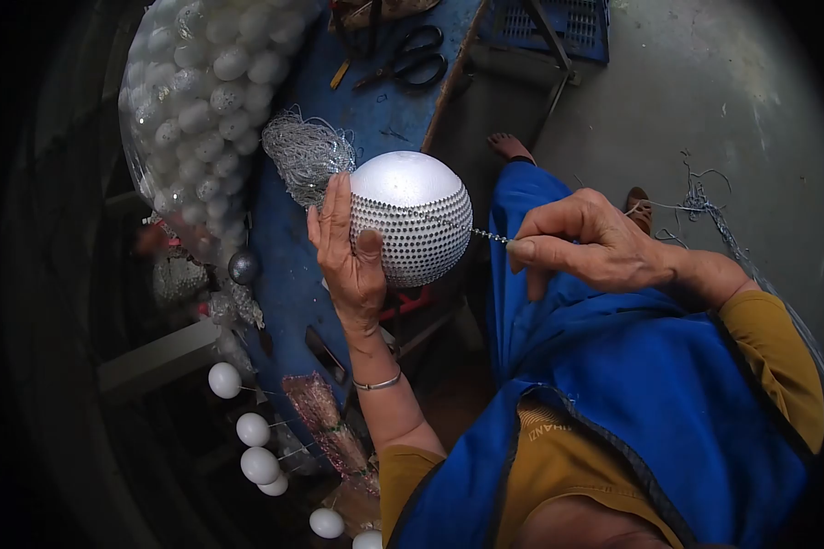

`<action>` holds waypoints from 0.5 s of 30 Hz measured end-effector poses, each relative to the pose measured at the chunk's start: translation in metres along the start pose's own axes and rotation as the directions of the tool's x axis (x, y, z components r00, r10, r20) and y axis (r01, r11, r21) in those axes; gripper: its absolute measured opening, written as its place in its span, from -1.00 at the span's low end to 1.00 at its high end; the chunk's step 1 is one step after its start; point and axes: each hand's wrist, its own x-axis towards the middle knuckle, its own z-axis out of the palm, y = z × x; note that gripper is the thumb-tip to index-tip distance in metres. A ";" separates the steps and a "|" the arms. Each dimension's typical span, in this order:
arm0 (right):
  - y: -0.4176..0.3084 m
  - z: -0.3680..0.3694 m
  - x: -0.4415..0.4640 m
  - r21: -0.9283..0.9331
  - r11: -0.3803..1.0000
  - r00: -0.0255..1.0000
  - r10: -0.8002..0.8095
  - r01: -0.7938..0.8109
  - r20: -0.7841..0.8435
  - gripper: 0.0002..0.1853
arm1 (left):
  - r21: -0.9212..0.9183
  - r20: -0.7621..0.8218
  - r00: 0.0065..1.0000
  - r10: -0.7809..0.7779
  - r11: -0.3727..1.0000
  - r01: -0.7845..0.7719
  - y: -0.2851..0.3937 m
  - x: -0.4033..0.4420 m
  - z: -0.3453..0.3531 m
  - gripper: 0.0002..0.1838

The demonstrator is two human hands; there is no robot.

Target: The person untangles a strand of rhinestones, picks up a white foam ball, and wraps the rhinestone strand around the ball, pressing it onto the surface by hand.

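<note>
A large white foam ball (403, 178) is wrapped around its middle and lower part with rows of small silvery beads; its top is bare white. My left hand (346, 247) grips the ball from its left side, fingers up along it and thumb across the beaded rows. My right hand (586, 242) is closed in a pinch to the right of the ball. Between its thumb and finger runs a bead chain (490, 235), stretched straight from the ball's right edge. A tangled bundle of silvery bead chain (309, 151) lies just behind my left hand.
Black-handled scissors (417, 69) lie on the blue table (284, 320). A clear bag of white balls (215, 101) stands at the left. White balls on sticks (254, 430) hang beyond the table's edge. A blue crate (558, 27) is at the top right, with cords (705, 201) nearby.
</note>
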 end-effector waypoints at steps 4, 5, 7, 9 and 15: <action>-0.007 0.003 0.001 0.002 0.997 0.996 -0.083 0.083 0.024 -0.72 | 0.146 0.103 0.994 0.049 0.987 -0.064 0.000 0.008 -0.009 -0.37; -0.006 0.003 0.002 0.002 0.996 0.996 -0.085 0.085 0.023 -0.72 | 0.164 0.157 0.988 0.004 0.986 -0.030 0.000 0.010 -0.011 -0.35; -0.005 0.001 0.003 -0.017 0.994 0.994 -0.109 0.109 0.005 -0.72 | 0.165 0.124 0.992 0.030 0.985 -0.050 0.003 0.011 -0.012 -0.38; -0.011 0.002 0.004 -0.007 0.993 0.993 -0.115 0.115 0.014 -0.72 | 0.164 0.093 0.994 0.053 0.984 -0.067 0.003 0.010 -0.009 -0.40; -0.008 0.000 0.006 -0.006 0.989 0.988 -0.147 0.147 0.038 -0.72 | 0.027 0.096 0.995 0.022 0.999 -0.025 0.004 0.008 -0.002 -0.52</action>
